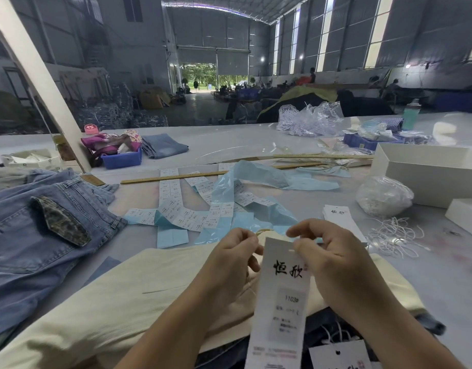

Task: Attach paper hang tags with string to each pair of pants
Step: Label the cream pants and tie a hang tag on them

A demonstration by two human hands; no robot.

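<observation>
The left hand (229,258) pinches a thin yellowish loop of string (264,231) between thumb and forefinger, its other fingers curled. The right hand (328,258) pinches the top edge of a long white paper hang tag with black brush characters (281,294), thumb and forefinger closed on the paper near its punched slot. The tag hangs between the two hands and runs down toward the near edge of the bench (229,145), over a folded pair of cream-coloured pants (109,302) that lies across the near side under both forearms.

Just beyond the hands lie strips of small white printed stickers on pale blue backing paper (192,209). To the right, a stack of white hang tags (338,219) sits beside a loose tangle of white strings (394,235) and a clear plastic bag of strings (384,195). A pile of blue denim jeans with a camouflage pocket flap (48,217) fills the left side.

Further back are long wooden rulers (176,177), a blue plastic bin (121,159) toward the far left, and an open white cardboard box (426,169) at the right edge. The bench top is a smooth pale grey. Behind it opens a large metal-walled hall with an open doorway (203,75) showing trees.
</observation>
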